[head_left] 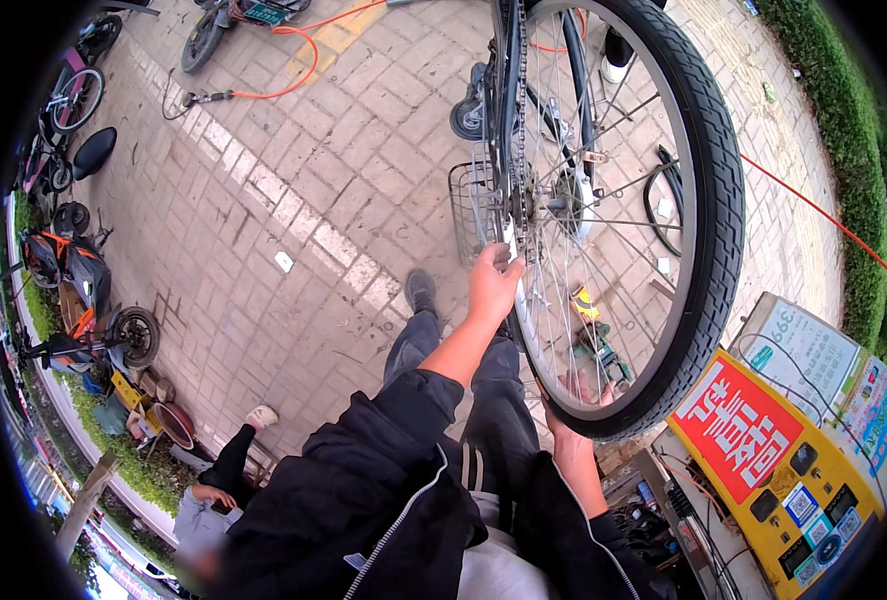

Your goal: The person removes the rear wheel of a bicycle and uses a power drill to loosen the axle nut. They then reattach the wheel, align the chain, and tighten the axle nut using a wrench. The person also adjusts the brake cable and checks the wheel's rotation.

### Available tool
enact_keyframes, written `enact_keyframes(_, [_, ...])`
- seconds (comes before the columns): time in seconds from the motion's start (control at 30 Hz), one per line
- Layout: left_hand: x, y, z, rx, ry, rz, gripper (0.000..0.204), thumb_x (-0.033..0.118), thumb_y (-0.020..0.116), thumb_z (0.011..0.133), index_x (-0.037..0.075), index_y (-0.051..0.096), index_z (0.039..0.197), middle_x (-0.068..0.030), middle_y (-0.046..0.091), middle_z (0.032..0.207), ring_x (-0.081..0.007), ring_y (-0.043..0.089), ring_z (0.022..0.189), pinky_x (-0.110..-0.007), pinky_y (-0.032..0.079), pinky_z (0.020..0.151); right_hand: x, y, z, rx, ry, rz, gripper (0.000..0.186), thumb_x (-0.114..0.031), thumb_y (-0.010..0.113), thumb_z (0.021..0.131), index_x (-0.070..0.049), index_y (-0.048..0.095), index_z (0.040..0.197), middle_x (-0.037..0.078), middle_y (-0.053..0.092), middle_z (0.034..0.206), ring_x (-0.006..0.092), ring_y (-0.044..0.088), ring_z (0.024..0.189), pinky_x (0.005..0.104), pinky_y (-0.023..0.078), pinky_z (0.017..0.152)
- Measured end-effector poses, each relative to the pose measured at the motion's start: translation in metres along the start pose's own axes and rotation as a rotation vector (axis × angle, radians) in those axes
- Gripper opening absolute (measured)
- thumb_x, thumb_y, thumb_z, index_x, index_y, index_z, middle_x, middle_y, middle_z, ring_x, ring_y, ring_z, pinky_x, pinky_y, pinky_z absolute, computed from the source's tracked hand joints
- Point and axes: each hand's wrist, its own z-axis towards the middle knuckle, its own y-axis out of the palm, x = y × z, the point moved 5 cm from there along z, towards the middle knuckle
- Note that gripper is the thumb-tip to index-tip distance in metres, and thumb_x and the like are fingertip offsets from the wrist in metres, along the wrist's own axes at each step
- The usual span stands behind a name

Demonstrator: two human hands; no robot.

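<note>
A bicycle wheel [711,200] with a black tire, silver rim and thin spokes stands upright before me, mounted on a dark bicycle frame [511,110]. The chain and sprockets [523,215] run along its left side. My left hand [493,287] is closed at the frame beside the chain, next to a pale metal part; what its fingertips pinch is partly hidden. Low on the wheel, my right hand [575,452] grips the tire and rim from beneath, some fingers showing through the spokes. Beyond the frame a wire basket [466,215] shows.
A yellow box with a red sign [743,425] stands close at right, beside a grey-white case [798,340]. Hand tools [593,335] lie behind the spokes. An orange hose [313,60] crosses the paving. Parked motorbikes [83,300] line the left; a seated person [213,500] is lower left.
</note>
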Motion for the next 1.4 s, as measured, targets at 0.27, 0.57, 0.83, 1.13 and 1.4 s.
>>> enact_keyframes(0.27, [-0.028,0.032,0.023,-0.140,-0.630,-0.973,0.041,0.013,0.054,0.085,0.008,0.047,0.125,-0.0080,0.057,0.106,-0.0190,0.053,0.072,-0.031,0.042,0.065,0.010,0.006,0.004,-0.003,-0.012,-0.069,0.085,-0.071,0.042,0.078,-0.012,0.035,0.138,0.012,0.028,0.144,0.0294,0.023,0.135,0.0525,0.018,0.107])
enact_keyframes(0.57, [-0.059,0.048,0.064,-0.055,-0.678,-1.400,0.014,0.023,0.050,0.093,0.010,0.056,0.096,0.0021,0.051,0.080,-0.0105,0.042,0.067,-0.026,0.030,0.052,0.008,0.025,-0.011,0.050,0.046,0.033,0.093,-0.069,0.055,0.074,-0.009,0.031,0.140,0.011,0.030,0.143,0.0277,0.025,0.134,0.0535,0.020,0.109])
enact_keyframes(0.83, [-0.040,0.038,0.077,-0.067,-0.822,-1.322,0.015,0.025,0.047,0.096,0.012,0.053,0.094,-0.0012,0.054,0.080,-0.0094,0.044,0.059,-0.022,0.029,0.045,0.010,0.030,-0.011,0.061,0.083,-0.008,0.090,-0.071,0.053,0.073,-0.010,0.034,0.137,0.007,0.034,0.140,0.0251,0.023,0.136,0.0528,0.014,0.110])
enact_keyframes(1.13, [-0.052,0.037,0.099,-0.242,-0.809,-1.147,0.016,0.014,0.038,0.094,0.012,0.054,0.092,-0.0011,0.048,0.078,-0.0108,0.038,0.060,-0.023,0.028,0.046,0.012,0.015,-0.003,0.067,0.120,-0.021,0.085,-0.072,0.050,0.076,-0.009,0.042,0.132,0.007,0.040,0.137,0.0250,0.027,0.133,0.0519,0.012,0.110])
enact_keyframes(1.4, [-0.049,0.033,0.083,-0.213,-0.799,-1.048,0.016,0.014,0.043,0.093,0.008,0.056,0.087,-0.0035,0.053,0.073,-0.0138,0.050,0.060,-0.026,0.039,0.050,0.014,0.008,0.003,-0.025,0.094,-0.080,0.093,-0.073,0.051,0.074,-0.009,0.032,0.139,0.007,0.031,0.144,0.0249,0.022,0.136,0.0518,0.014,0.110])
